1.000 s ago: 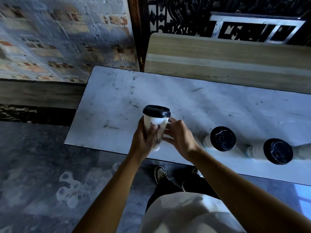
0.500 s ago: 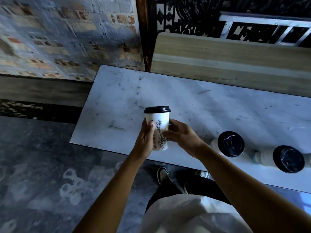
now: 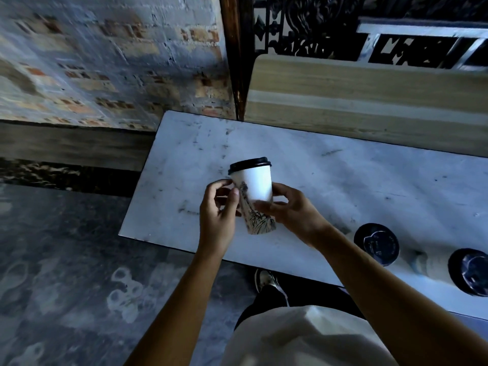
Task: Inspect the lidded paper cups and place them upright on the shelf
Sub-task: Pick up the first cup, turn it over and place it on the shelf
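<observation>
Paper cup [image 3: 257, 188], white tapered wall, dark printed artwork, black domed lid, pinched between left hand [image 3: 217, 220] and right hand [image 3: 295, 213] fingertips, above scuffed marble shelf [image 3: 343, 180], two lidded cups [image 3: 376, 244] [image 3: 468, 272] alongside.

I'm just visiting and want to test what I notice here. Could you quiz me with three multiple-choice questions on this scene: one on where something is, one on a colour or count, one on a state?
1. Where are the two standing cups?
A. on the floor
B. on the marble top, to the person's right
C. on the wooden bench

2. What colour are the lids?
A. black
B. red
C. white

3. How is the held cup?
A. lying flat
B. lid off
C. lidded and slightly tilted, held by both hands

Answers:
1 B, both cups stand on the marble top.
2 A, every lid is black.
3 C, left hand and right hand grip the held cup.
</observation>
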Demonstrator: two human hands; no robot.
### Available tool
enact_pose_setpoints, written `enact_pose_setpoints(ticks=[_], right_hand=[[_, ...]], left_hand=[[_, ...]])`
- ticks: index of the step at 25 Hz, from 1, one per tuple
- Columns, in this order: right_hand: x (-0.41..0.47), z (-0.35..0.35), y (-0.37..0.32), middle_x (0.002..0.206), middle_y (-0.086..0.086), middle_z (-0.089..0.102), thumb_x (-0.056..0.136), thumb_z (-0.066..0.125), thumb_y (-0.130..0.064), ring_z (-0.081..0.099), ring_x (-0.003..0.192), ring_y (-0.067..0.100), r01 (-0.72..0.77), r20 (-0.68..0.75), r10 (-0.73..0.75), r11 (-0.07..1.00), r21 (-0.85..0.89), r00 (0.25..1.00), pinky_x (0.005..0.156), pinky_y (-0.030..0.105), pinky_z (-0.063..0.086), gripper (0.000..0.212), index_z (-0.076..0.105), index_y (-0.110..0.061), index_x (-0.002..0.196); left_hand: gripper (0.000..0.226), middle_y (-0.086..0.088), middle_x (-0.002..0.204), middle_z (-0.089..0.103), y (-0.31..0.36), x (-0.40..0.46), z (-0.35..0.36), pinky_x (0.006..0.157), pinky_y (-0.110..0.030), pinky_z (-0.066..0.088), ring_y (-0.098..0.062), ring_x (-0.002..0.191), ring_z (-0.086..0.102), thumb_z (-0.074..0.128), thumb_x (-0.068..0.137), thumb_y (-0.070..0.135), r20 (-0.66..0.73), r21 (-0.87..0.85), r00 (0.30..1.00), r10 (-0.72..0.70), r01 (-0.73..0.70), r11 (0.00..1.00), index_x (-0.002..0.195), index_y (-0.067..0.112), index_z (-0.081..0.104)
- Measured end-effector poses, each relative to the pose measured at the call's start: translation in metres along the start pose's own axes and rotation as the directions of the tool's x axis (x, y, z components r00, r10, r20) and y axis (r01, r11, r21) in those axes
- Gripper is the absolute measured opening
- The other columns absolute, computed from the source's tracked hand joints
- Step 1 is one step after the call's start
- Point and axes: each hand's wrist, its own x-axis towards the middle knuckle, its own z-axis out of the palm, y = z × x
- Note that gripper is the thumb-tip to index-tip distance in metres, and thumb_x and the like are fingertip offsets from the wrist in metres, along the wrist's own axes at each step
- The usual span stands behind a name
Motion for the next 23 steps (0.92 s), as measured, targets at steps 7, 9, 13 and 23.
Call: enact_pose_setpoints(ticks=[7,9,13,23], right_hand=[[-0.004,-0.015,-0.015,0.121,-0.004,0.067,0.084,0.084,-0.031,0.076,0.095,0.009,0.078,-0.158,-0.09,0.993,-0.083,0.983,0.076,0.031,0.065,0.071,0.051,-0.02,0.146],[-0.007,-0.024,-0.015,0.111,-0.007,0.074,0.096,0.07,-0.034,0.074,0.087,0.0,0.127,-0.159,-0.136,0.99,-0.069,0.978,0.071,0.021,0.059,0.057,0.049,-0.022,0.148],[-0.004,-0.046,-0.008,0.091,-0.015,0.078,0.098,0.042,-0.024,0.071,0.083,0.003,0.151,-0.232,-0.138,0.988,0.042,0.963,0.074,0.025,0.055,0.044,0.051,-0.024,0.141],[0.026,-0.078,-0.029,0.113,0.011,0.071,0.089,0.074,-0.022,0.069,0.097,0.014,0.081,-0.205,-0.09,0.995,-0.052,0.975,0.078,0.02,0.055,0.033,0.07,-0.033,0.12]], left_hand=[[0.033,-0.002,0.119,0.072,0.029,-0.003,0.026,0.077,-0.018,0.057,-0.009,0.104,0.071,0.068,0.094,0.013,0.0,-0.03,1.0,0.002,-0.002,1.0,0.127,0.014,0.065],[0.046,-0.007,0.123,0.068,0.038,-0.003,0.037,0.075,-0.014,0.057,-0.007,0.104,0.071,0.072,0.092,0.013,0.032,-0.037,0.999,0.016,-0.015,0.999,0.136,0.008,0.059],[0.053,-0.016,0.126,0.062,0.043,0.005,0.055,0.076,-0.021,0.061,-0.012,0.107,0.071,0.074,0.088,0.008,0.098,-0.032,0.995,0.013,-0.01,0.999,0.137,0.003,0.057],[0.024,-0.006,0.105,0.076,0.061,0.042,0.075,0.084,-0.042,0.064,-0.015,0.095,0.074,0.068,0.091,0.004,-0.014,0.086,1.0,0.009,-0.008,0.996,0.106,0.022,0.074]])
